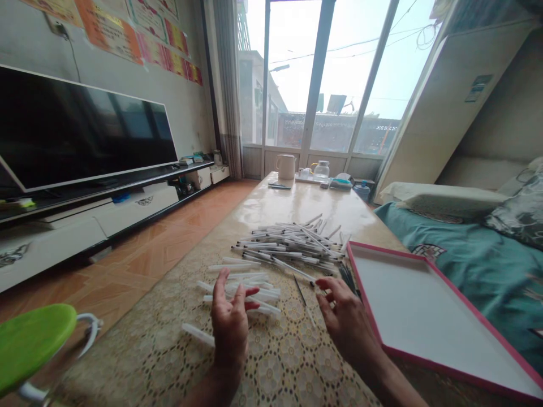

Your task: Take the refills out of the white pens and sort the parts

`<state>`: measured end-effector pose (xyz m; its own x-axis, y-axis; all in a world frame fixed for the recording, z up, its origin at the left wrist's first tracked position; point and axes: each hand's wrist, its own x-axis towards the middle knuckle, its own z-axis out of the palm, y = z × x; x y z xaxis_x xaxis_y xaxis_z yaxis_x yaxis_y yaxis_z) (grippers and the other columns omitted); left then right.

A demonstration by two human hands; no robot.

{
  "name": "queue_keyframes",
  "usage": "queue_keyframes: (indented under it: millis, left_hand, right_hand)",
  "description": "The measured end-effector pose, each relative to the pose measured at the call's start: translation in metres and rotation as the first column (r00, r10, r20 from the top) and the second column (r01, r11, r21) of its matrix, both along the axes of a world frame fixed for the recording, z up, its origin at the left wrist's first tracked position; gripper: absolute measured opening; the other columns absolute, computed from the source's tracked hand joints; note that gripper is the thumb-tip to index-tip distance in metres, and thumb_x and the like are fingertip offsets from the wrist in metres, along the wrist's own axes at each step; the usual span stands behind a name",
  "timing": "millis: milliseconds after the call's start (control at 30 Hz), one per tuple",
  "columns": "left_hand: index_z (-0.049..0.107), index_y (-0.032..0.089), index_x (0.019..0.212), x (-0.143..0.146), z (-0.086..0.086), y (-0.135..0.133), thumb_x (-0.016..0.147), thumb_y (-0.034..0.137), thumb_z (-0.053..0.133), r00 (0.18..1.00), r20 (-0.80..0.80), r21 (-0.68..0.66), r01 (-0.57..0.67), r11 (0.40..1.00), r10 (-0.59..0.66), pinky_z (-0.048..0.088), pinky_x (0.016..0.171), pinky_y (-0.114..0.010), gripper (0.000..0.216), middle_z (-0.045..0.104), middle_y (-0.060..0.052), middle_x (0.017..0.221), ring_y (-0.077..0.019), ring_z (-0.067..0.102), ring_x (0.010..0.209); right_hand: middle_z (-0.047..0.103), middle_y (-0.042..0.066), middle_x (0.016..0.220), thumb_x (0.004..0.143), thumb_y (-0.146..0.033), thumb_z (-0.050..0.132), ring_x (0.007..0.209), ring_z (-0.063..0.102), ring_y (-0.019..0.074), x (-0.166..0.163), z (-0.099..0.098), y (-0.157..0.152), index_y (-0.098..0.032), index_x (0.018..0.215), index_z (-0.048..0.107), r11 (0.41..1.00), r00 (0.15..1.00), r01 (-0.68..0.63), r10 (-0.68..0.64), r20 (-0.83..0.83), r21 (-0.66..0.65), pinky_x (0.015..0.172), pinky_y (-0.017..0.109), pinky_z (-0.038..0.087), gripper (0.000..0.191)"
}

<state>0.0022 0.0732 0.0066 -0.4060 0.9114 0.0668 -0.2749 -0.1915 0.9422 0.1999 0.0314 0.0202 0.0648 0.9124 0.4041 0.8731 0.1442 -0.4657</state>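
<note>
1. Left grip point(230, 322): fingers spread, with no held item visible. It stands over the white tubes point(263, 295), probably to keep them within reach.
2. Right grip point(345, 316): thumb and forefinger close together at the dark end of a pen point(294, 270). Whether they pinch it cannot be told.
3. Heaped pens point(292, 240) lie on the counter point(161, 345), beyond both hands. The white tubes lie nearer, towards the left, presumably to keep the groups from mixing.
4. One thin dark rod point(300, 291) lies between the hands.
5. Pink-rimmed tray point(416, 305): located at the counter's right edge, likely for easy access beside the right arm.
6. Visibility limits: the left hand covers parts of some tubes; the right hand partly hides a dark bundle point(348, 278), whose make-up is unclear. The frame cuts off both forearms.
</note>
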Motion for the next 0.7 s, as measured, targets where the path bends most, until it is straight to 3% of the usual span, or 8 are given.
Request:
queue_keyframes:
  millis: [100, 200, 333, 500, 700]
  left_hand:
    - [0.047, 0.024, 0.116, 0.003, 0.001, -0.005, 0.076, 0.028, 0.057, 0.996, -0.047, 0.018, 0.074, 0.997, -0.073, 0.050, 0.042, -0.021, 0.041, 0.044, -0.008, 0.128, -0.0111, 0.064, 0.061]
    - [0.050, 0.019, 0.108, 0.006, -0.001, -0.008, 0.075, 0.031, 0.057, 0.986, -0.057, 0.002, 0.157, 0.988, -0.157, 0.048, 0.039, -0.022, 0.036, 0.054, -0.009, 0.111, -0.0105, 0.061, 0.053]
    - [0.052, 0.017, 0.101, 0.010, -0.003, -0.011, 0.075, 0.034, 0.056, 0.970, -0.067, -0.020, 0.234, 0.972, -0.235, 0.046, 0.038, -0.022, 0.031, 0.059, -0.006, 0.093, -0.0116, 0.059, 0.050]
    - [0.054, 0.016, 0.094, 0.013, -0.001, -0.012, 0.075, 0.034, 0.056, 0.959, -0.075, -0.037, 0.271, 0.962, -0.273, 0.043, 0.036, -0.019, 0.027, 0.059, -0.003, 0.084, -0.0104, 0.058, 0.048]
    - [0.055, 0.015, 0.087, 0.018, -0.003, -0.014, 0.073, 0.038, 0.058, 0.912, -0.110, -0.099, 0.386, 0.917, -0.395, 0.045, 0.034, -0.020, 0.028, 0.058, -0.004, 0.081, -0.0117, 0.060, 0.048]
  right_hand:
    - [0.059, 0.004, 0.087, 0.084, -0.015, 0.042, 0.074, 0.056, 0.0143, -0.015, 0.011, 0.014, -0.019, 0.087, 0.056, 0.981, 0.980, -0.052, 0.086, 0.178, -0.189, 0.067, 0.022, 0.041, 0.015]
    - [0.059, 0.007, 0.090, 0.080, -0.004, 0.039, 0.085, 0.054, 0.0168, -0.021, 0.015, 0.042, -0.018, 0.084, 0.058, 0.981, 0.961, -0.016, 0.069, 0.269, -0.193, 0.071, 0.023, 0.037, 0.024]
    - [0.060, 0.010, 0.091, 0.077, 0.001, 0.038, 0.090, 0.052, 0.0195, -0.026, 0.005, 0.079, -0.015, 0.086, 0.058, 0.987, 0.961, 0.011, 0.034, 0.273, -0.162, 0.073, 0.026, 0.035, 0.027]
    - [0.061, 0.010, 0.084, 0.074, 0.000, 0.041, 0.084, 0.054, 0.0197, -0.029, -0.005, 0.093, -0.015, 0.078, 0.057, 0.991, 0.987, 0.004, 0.018, 0.162, -0.134, 0.070, 0.027, 0.036, 0.023]
    - [0.060, 0.004, 0.075, 0.082, -0.021, 0.046, 0.067, 0.058, 0.0158, -0.015, 0.012, 0.065, -0.016, 0.081, 0.052, 0.996, 0.990, -0.043, 0.031, -0.137, -0.080, 0.062, 0.026, 0.042, 0.008]
